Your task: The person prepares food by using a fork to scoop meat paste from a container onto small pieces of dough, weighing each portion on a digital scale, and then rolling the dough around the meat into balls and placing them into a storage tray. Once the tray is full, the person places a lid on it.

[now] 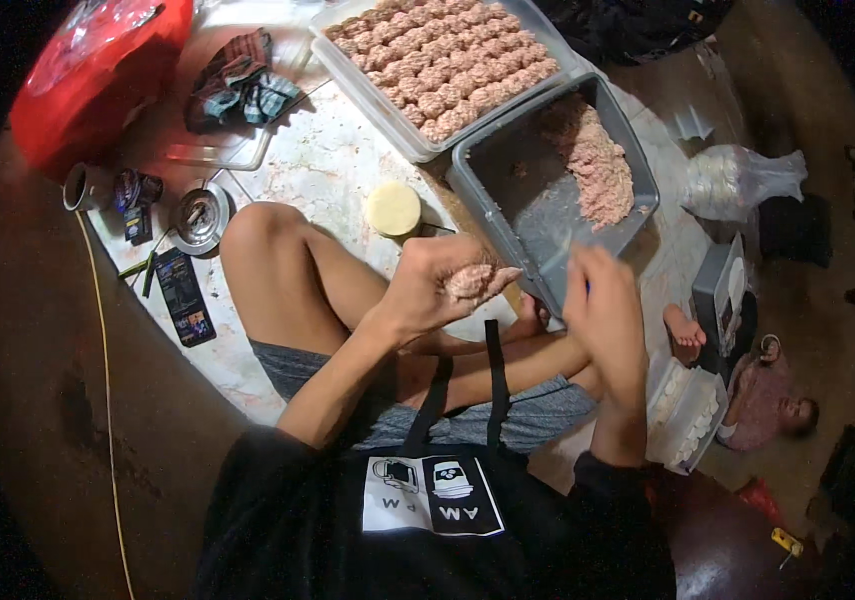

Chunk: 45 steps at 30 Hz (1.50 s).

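Observation:
My left hand (428, 285) is closed in a fist around a lump of pink minced meat (468, 284), which bulges out at the thumb side. To its right, my right hand (603, 300) is curled over the near edge of a grey tub (516, 235), blurred by motion. A small blue bit shows at its fingers, but what it holds I cannot make out. Inside the tub a heap of minced meat (600, 170) lies against the right side. Behind stands a clear plastic container (368, 95) filled with rows of meatballs (448, 65).
A pale yellow round block (394, 209) sits on the white floor mat. Farther left are a red plastic bag (98, 85), a checked cloth (248, 85), a metal ashtray (200, 218), a cup (81, 187) and a dark phone-shaped object (185, 297). Another person (763, 400) is at the right.

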Available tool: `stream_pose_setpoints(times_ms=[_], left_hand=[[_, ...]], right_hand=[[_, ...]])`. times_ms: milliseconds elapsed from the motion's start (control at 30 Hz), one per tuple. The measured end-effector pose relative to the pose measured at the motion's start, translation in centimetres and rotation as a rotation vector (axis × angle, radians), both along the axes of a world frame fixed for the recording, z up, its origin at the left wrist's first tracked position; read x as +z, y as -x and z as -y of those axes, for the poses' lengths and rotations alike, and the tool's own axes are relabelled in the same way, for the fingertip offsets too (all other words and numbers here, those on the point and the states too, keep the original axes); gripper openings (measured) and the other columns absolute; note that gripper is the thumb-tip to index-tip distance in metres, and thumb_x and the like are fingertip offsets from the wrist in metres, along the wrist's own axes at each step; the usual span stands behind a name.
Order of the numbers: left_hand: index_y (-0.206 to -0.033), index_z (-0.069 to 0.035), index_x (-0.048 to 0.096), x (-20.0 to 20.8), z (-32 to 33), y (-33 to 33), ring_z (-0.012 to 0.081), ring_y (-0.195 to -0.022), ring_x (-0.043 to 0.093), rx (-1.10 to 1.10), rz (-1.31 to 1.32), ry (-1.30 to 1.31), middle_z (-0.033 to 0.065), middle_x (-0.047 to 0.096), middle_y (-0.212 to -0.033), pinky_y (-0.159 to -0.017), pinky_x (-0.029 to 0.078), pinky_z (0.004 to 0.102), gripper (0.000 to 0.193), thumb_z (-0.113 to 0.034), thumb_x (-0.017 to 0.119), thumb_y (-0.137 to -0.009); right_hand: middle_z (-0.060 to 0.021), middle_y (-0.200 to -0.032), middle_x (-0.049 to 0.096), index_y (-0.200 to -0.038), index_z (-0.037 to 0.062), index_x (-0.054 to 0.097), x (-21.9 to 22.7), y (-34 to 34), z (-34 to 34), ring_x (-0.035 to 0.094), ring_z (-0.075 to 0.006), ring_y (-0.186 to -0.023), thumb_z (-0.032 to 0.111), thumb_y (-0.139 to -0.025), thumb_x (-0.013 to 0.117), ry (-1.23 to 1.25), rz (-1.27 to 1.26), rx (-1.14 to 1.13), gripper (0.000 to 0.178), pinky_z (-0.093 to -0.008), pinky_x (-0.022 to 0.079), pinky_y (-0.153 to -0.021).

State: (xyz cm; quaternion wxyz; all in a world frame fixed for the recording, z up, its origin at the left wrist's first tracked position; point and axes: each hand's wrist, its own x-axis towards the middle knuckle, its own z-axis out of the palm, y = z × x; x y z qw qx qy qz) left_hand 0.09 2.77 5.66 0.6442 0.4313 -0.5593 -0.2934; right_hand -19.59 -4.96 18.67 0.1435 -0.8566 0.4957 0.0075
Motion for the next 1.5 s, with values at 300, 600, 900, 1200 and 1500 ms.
stream_pose_setpoints(times_ms=[300, 600, 900, 1200, 1500], left_hand=[[-0.079, -0.003, 0.062, 0.9, 0.0, -0.3, 0.0044, -0.055, 0.045, 0.308, -0.445, -0.277, -0.0030, 0.056, -0.062, -0.049, 0.035, 0.0276, 0.030, -0.013, 0.090, -0.084], [-0.095, 0.000, 0.070, -1.3, 0.0, -0.1, 0.0058, -0.058, 0.054, 0.172, -0.120, -0.358, 0.0000, 0.063, -0.068, -0.056, 0.046, 0.0229, 0.023, -0.009, 0.089, -0.085], [-0.088, 0.000, 0.064, -3.8, 0.0, 0.4, 0.0052, -0.066, 0.053, -0.039, -0.157, -0.426, -0.0015, 0.059, -0.071, -0.059, 0.045, 0.0261, 0.026, -0.008, 0.088, -0.083], [-0.125, -0.001, 0.065, -6.0, 0.8, -0.6, 0.0328, -0.099, 0.071, 0.013, 0.235, -0.528, 0.0184, 0.072, -0.109, -0.087, 0.056, 0.0363, 0.052, 0.005, 0.075, -0.075], [-0.124, -0.002, 0.064, -9.2, 0.9, 2.2, 0.0353, -0.111, 0.064, 0.103, 0.910, -0.514, 0.0182, 0.057, -0.127, -0.089, 0.058, 0.0443, 0.053, 0.003, 0.074, -0.073]], right_hand=[[-0.0339, -0.102, 0.073, -0.098, -0.0072, 0.077, -11.5, 9.0, 12.9, 0.074, -0.0465, -0.097, 0.004, -0.096, 0.056, 0.209, -0.580, -0.231, 0.023, -0.0528, 0.061, -0.081], [-0.0304, -0.090, 0.074, -0.092, -0.0059, 0.077, -16.6, 10.1, 11.1, 0.076, -0.0460, -0.088, 0.006, -0.096, 0.054, 0.142, -0.599, -0.045, 0.026, -0.0537, 0.061, -0.077], [-0.0264, -0.097, 0.077, -0.091, -0.0008, 0.079, -14.0, 9.9, 14.7, 0.077, -0.0419, -0.090, 0.009, -0.092, 0.062, 0.094, -0.669, 0.051, 0.020, -0.0503, 0.062, -0.078], [-0.0281, -0.089, 0.074, -0.086, -0.0020, 0.078, -10.1, 9.6, 12.4, 0.076, -0.0447, -0.086, 0.005, -0.087, 0.060, 0.124, -0.437, -0.042, 0.019, -0.0531, 0.060, -0.076], [-0.0296, -0.095, 0.074, -0.093, -0.0043, 0.076, -9.8, 8.8, 12.8, 0.074, -0.0476, -0.093, 0.008, -0.086, 0.063, 0.001, -0.467, -0.011, 0.019, -0.0558, 0.058, -0.085]])
